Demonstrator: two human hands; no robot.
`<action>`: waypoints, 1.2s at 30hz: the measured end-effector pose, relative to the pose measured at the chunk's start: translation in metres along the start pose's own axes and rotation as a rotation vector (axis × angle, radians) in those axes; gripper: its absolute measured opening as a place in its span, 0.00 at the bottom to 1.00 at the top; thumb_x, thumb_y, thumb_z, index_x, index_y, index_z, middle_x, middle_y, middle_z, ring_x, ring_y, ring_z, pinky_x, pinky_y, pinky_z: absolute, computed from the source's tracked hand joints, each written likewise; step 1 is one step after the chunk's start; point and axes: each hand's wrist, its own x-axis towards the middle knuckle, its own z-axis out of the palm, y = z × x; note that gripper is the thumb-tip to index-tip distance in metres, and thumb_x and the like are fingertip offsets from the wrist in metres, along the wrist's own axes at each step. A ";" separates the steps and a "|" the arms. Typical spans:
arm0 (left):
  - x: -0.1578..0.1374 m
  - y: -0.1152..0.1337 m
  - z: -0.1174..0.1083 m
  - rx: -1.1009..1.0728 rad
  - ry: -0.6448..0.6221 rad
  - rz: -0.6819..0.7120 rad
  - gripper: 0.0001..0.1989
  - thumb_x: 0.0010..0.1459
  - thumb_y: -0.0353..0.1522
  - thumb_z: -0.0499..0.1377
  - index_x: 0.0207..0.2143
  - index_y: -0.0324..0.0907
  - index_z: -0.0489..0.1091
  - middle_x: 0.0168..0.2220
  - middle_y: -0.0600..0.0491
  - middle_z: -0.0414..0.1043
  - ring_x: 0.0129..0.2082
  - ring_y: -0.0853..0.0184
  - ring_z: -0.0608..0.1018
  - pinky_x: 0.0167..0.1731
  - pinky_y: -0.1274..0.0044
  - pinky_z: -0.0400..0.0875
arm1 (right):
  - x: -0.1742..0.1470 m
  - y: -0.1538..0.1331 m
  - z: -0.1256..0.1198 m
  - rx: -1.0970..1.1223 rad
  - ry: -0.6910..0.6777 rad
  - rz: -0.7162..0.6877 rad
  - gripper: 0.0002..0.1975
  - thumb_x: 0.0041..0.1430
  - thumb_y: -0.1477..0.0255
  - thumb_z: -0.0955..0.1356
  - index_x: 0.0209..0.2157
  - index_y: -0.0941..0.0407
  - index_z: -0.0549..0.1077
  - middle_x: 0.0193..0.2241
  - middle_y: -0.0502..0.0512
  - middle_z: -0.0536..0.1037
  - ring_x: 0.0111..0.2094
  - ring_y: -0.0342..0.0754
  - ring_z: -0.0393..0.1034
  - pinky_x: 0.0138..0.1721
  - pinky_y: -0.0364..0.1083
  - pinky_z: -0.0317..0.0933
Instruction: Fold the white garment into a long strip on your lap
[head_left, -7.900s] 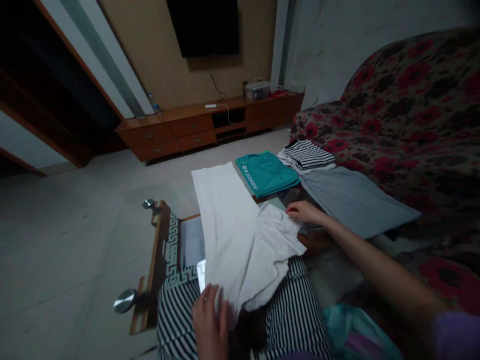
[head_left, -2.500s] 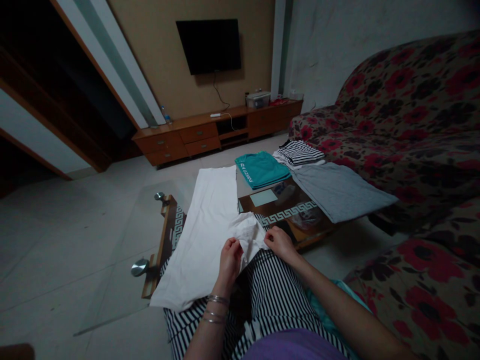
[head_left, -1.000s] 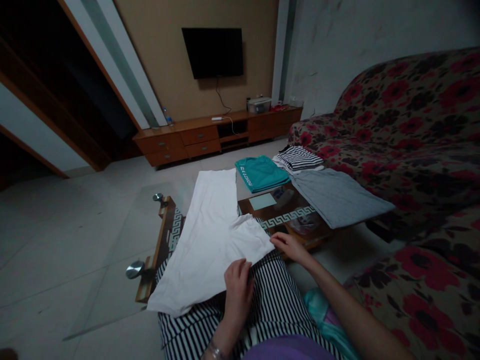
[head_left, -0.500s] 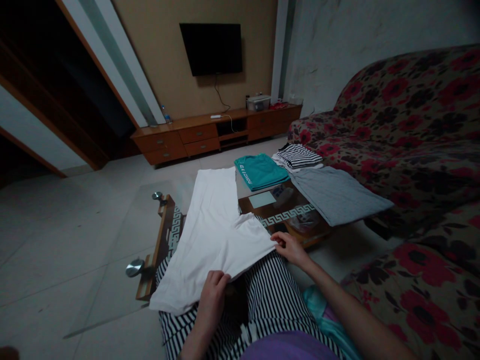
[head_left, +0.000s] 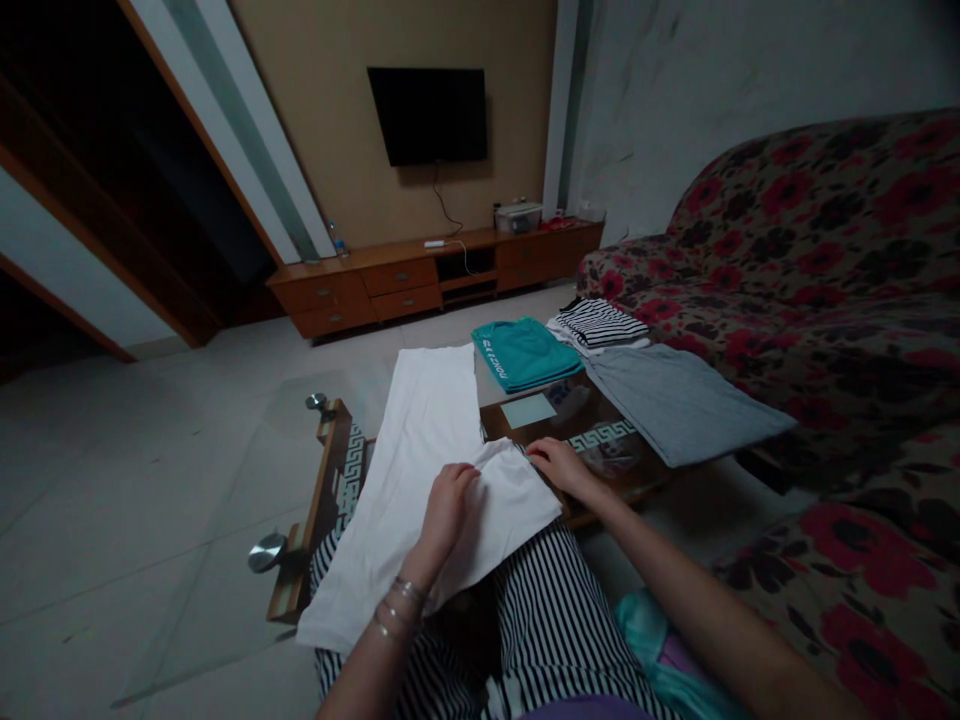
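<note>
A white garment [head_left: 420,480] lies spread over my knees and the glass table, one long part reaching away and a shorter part pointing right. I cannot tell its exact kind. My left hand [head_left: 448,505] is over the middle of it, fingers bent and loosely apart, with nothing visible in them. At the inner edge of the shorter part, my right hand [head_left: 561,466] has its fingertips closed on the cloth. Beneath the garment show my black-and-white striped trousers [head_left: 551,610].
Beyond my hands lie a folded teal garment [head_left: 525,352], a striped folded garment [head_left: 604,322] and a grey garment [head_left: 682,400] hanging over the table's right edge. A floral sofa [head_left: 810,230] stands right. A wooden TV cabinet [head_left: 405,285] lines the far wall.
Both hands have left the near edge of the shorter part and moved away from me, up the garment. The right hand has let go of its end corner, which now lies on my leg.
</note>
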 end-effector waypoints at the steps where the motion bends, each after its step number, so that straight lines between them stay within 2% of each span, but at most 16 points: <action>1: 0.021 -0.006 0.001 0.024 -0.025 0.007 0.19 0.53 0.22 0.52 0.45 0.44 0.72 0.47 0.47 0.70 0.47 0.60 0.69 0.50 0.68 0.62 | 0.014 -0.004 0.005 -0.013 0.004 0.002 0.12 0.57 0.78 0.63 0.39 0.58 0.76 0.37 0.56 0.76 0.41 0.45 0.68 0.45 0.42 0.59; 5: 0.091 -0.027 0.009 0.124 -0.146 0.056 0.15 0.54 0.24 0.56 0.41 0.47 0.75 0.48 0.46 0.68 0.49 0.56 0.67 0.46 0.69 0.60 | 0.053 -0.015 0.024 -0.093 -0.018 -0.053 0.19 0.53 0.77 0.67 0.48 0.56 0.73 0.41 0.57 0.73 0.44 0.47 0.65 0.47 0.43 0.57; 6: 0.103 -0.031 0.011 0.142 -0.175 0.066 0.13 0.53 0.24 0.57 0.38 0.48 0.76 0.47 0.46 0.68 0.49 0.56 0.66 0.45 0.69 0.60 | 0.059 -0.016 0.027 -0.099 -0.034 -0.064 0.18 0.51 0.76 0.68 0.47 0.56 0.74 0.41 0.57 0.73 0.44 0.47 0.65 0.47 0.43 0.57; 8: 0.121 -0.041 0.014 0.182 -0.238 0.080 0.11 0.50 0.23 0.59 0.32 0.47 0.76 0.45 0.46 0.69 0.47 0.56 0.67 0.42 0.71 0.60 | 0.066 -0.014 0.030 -0.072 -0.062 -0.049 0.12 0.48 0.74 0.70 0.38 0.57 0.76 0.38 0.57 0.72 0.43 0.48 0.65 0.44 0.43 0.57; 11: 0.135 -0.052 0.018 0.248 -0.308 0.075 0.08 0.48 0.23 0.60 0.26 0.45 0.75 0.40 0.46 0.70 0.44 0.57 0.67 0.41 0.71 0.59 | 0.069 -0.004 0.032 0.010 -0.067 0.042 0.04 0.47 0.73 0.69 0.28 0.59 0.74 0.30 0.53 0.73 0.34 0.45 0.66 0.37 0.40 0.56; 13: 0.137 -0.057 0.022 0.297 -0.311 0.044 0.06 0.49 0.24 0.59 0.26 0.43 0.73 0.40 0.45 0.69 0.43 0.57 0.67 0.41 0.71 0.59 | 0.067 0.005 0.033 0.050 -0.046 0.107 0.05 0.49 0.75 0.67 0.30 0.59 0.74 0.27 0.51 0.73 0.29 0.43 0.65 0.32 0.39 0.56; 15: 0.136 -0.058 0.029 0.354 -0.275 -0.005 0.05 0.54 0.26 0.56 0.30 0.42 0.72 0.41 0.45 0.68 0.43 0.58 0.66 0.42 0.70 0.60 | 0.065 0.014 0.035 0.088 -0.012 0.174 0.07 0.50 0.76 0.66 0.32 0.60 0.73 0.28 0.52 0.75 0.29 0.43 0.66 0.30 0.39 0.56; 20: 0.122 -0.051 0.048 0.488 -0.100 -0.127 0.11 0.62 0.26 0.46 0.42 0.38 0.67 0.46 0.43 0.64 0.47 0.58 0.65 0.45 0.67 0.59 | 0.059 0.023 0.042 0.176 0.082 0.274 0.12 0.54 0.76 0.64 0.41 0.61 0.73 0.37 0.59 0.77 0.37 0.47 0.71 0.40 0.42 0.61; 23: 0.114 -0.048 0.055 0.534 -0.033 -0.157 0.12 0.63 0.25 0.44 0.43 0.38 0.65 0.46 0.44 0.63 0.47 0.59 0.65 0.46 0.67 0.59 | 0.051 0.021 0.038 0.231 0.106 0.291 0.16 0.56 0.73 0.64 0.46 0.59 0.72 0.42 0.59 0.77 0.39 0.47 0.72 0.44 0.44 0.62; 26: 0.113 -0.049 0.056 0.554 -0.009 -0.154 0.11 0.63 0.25 0.45 0.41 0.40 0.66 0.45 0.46 0.64 0.46 0.61 0.65 0.45 0.69 0.60 | 0.030 0.024 0.027 0.435 0.116 0.265 0.20 0.60 0.65 0.62 0.51 0.57 0.70 0.47 0.59 0.75 0.44 0.47 0.71 0.46 0.46 0.63; 29: 0.114 -0.050 0.056 0.562 -0.001 -0.144 0.10 0.63 0.26 0.46 0.40 0.40 0.66 0.45 0.47 0.64 0.46 0.61 0.66 0.45 0.70 0.60 | -0.002 0.029 0.014 0.617 0.035 0.200 0.22 0.60 0.61 0.61 0.50 0.58 0.72 0.48 0.59 0.75 0.48 0.49 0.70 0.48 0.48 0.63; 31: 0.115 -0.051 0.057 0.566 0.001 -0.144 0.10 0.63 0.26 0.47 0.40 0.40 0.66 0.45 0.47 0.64 0.46 0.61 0.66 0.45 0.70 0.60 | -0.025 0.029 0.010 0.553 -0.018 0.154 0.22 0.55 0.63 0.65 0.50 0.58 0.72 0.48 0.60 0.75 0.48 0.51 0.69 0.50 0.50 0.62; 33: 0.116 -0.050 0.057 0.569 0.002 -0.149 0.10 0.63 0.26 0.47 0.41 0.39 0.66 0.46 0.45 0.64 0.46 0.60 0.66 0.45 0.69 0.60 | -0.045 0.024 0.010 0.399 0.003 0.135 0.26 0.49 0.70 0.68 0.52 0.57 0.70 0.50 0.59 0.73 0.49 0.52 0.68 0.52 0.50 0.60; 36: 0.116 -0.048 0.057 0.569 -0.003 -0.153 0.11 0.63 0.25 0.46 0.41 0.39 0.66 0.46 0.44 0.64 0.46 0.59 0.65 0.45 0.68 0.59 | -0.070 0.011 0.017 0.169 0.070 0.218 0.28 0.50 0.77 0.64 0.55 0.56 0.66 0.49 0.58 0.74 0.48 0.51 0.69 0.51 0.49 0.60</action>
